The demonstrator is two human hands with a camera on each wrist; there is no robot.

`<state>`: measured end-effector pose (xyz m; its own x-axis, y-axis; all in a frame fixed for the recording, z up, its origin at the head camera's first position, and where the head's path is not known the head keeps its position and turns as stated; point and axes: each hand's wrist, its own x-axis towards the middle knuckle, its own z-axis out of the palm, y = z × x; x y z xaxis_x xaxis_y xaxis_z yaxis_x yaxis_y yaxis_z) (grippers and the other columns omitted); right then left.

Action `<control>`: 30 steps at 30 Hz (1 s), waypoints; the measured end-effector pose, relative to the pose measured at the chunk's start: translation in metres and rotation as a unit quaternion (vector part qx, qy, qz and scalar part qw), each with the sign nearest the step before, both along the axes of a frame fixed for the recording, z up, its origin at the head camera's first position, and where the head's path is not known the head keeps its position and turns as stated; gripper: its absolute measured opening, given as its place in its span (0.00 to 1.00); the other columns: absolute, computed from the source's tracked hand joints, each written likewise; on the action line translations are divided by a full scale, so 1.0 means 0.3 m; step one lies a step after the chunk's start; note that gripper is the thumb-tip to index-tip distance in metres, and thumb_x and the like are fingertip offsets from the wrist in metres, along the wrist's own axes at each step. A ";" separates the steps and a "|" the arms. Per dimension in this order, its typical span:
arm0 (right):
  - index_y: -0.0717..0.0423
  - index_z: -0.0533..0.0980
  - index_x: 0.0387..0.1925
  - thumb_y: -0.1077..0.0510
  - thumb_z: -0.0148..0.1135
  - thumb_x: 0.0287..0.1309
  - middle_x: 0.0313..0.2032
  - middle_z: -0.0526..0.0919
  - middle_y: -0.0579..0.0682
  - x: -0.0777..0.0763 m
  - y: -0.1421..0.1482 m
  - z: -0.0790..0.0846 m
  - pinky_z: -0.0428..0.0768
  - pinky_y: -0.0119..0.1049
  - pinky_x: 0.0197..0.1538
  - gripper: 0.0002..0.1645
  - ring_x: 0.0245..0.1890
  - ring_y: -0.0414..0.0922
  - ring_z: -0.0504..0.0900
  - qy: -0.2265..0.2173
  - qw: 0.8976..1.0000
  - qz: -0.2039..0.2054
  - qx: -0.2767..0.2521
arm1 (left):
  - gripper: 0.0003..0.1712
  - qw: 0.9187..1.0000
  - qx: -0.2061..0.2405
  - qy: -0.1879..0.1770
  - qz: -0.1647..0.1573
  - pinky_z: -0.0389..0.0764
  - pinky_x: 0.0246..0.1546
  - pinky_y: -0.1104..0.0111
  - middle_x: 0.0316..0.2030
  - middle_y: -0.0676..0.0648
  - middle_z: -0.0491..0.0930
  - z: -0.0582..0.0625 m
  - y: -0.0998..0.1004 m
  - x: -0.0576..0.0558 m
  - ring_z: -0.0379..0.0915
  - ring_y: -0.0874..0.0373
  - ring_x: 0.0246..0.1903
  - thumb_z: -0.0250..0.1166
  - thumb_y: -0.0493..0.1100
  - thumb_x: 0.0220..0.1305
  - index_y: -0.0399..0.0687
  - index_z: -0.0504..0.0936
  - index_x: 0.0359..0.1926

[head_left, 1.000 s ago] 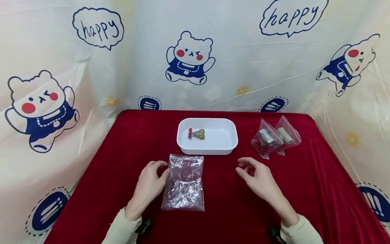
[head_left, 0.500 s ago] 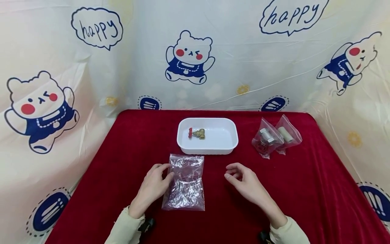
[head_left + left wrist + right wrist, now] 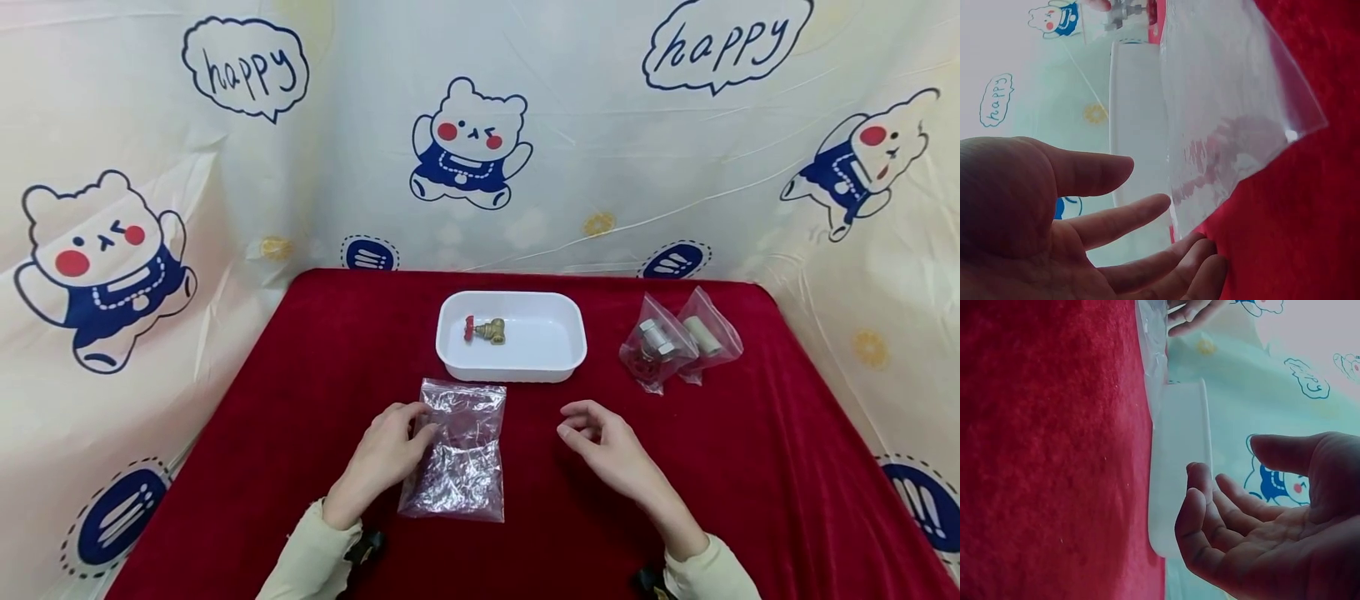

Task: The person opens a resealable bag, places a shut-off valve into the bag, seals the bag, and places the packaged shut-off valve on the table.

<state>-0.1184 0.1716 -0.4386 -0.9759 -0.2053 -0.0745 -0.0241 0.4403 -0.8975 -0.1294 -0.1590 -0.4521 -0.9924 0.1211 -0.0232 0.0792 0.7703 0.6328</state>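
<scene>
Shifted inward since a second ago: left hand [image 3: 386, 454] to the left edge of a clear bag [image 3: 461, 483], slightly toward the left edge of the desk [image 3: 292, 383], before the white tray [image 3: 513, 372]; right hand [image 3: 613, 450] closer to it. Loosely bent, thumbs apart, nothing visibly gripped; hard to tell any touch. Best to pinch lightly, steadying the zip end.

The head view is bright and fairly sharp — white glare flecks the bag [image 3: 459, 479]. Wrist views are dimmer, hazy — backdrop [image 3: 1004, 53] washed out, surface [image 3: 1300, 219] blurred in the left.
</scene>
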 end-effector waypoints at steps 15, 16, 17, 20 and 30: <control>0.66 0.79 0.56 0.60 0.66 0.72 0.43 0.87 0.58 -0.011 0.002 -0.013 0.81 0.34 0.34 0.17 0.35 0.55 0.84 0.015 1.000 -0.012 -0.022 | 0.17 0.999 -0.003 0.003 -0.036 0.79 0.43 0.55 0.48 0.40 0.82 0.002 0.073 -0.020 0.76 0.51 0.42 0.71 0.40 0.69 0.38 0.86 0.56; 0.66 0.79 0.56 0.61 0.66 0.72 0.43 0.87 0.58 -0.012 0.001 -0.014 0.81 0.34 0.34 0.16 0.35 0.56 0.84 0.018 0.999 -0.014 -0.022 | 0.17 0.999 -0.004 0.001 -0.039 0.79 0.43 0.55 0.48 0.40 0.82 0.000 0.077 -0.023 0.76 0.51 0.42 0.72 0.40 0.68 0.39 0.86 0.56; 0.66 0.79 0.56 0.61 0.66 0.72 0.43 0.87 0.58 -0.015 0.001 -0.014 0.81 0.34 0.33 0.16 0.35 0.56 0.84 0.022 0.999 -0.015 -0.021 | 0.18 0.999 -0.004 0.000 -0.041 0.79 0.42 0.55 0.48 0.40 0.82 -0.002 0.080 -0.026 0.75 0.51 0.41 0.73 0.39 0.68 0.39 0.86 0.56; 0.64 0.80 0.55 0.61 0.67 0.72 0.42 0.87 0.56 -0.025 0.000 -0.012 0.81 0.34 0.33 0.15 0.34 0.54 0.84 0.035 0.999 -0.020 -0.010 | 0.21 0.999 -0.004 -0.006 -0.051 0.79 0.43 0.55 0.49 0.40 0.81 -0.008 0.093 -0.036 0.76 0.51 0.42 0.76 0.39 0.64 0.38 0.85 0.57; 0.62 0.80 0.57 0.57 0.67 0.71 0.46 0.86 0.53 -0.052 -0.007 -0.018 0.80 0.38 0.39 0.18 0.36 0.44 0.83 0.035 0.998 -0.008 0.058 | 0.28 0.997 0.019 -0.007 -0.079 0.79 0.38 0.59 0.46 0.42 0.80 -0.017 0.131 -0.044 0.75 0.52 0.38 0.79 0.34 0.58 0.38 0.83 0.60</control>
<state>-0.1341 0.1695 -0.4439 -0.9825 -0.1838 -0.0290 -0.0767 0.5420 -0.8368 -0.1425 -0.1196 -0.4571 -0.9606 0.2761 -0.0300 0.1876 0.7246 0.6632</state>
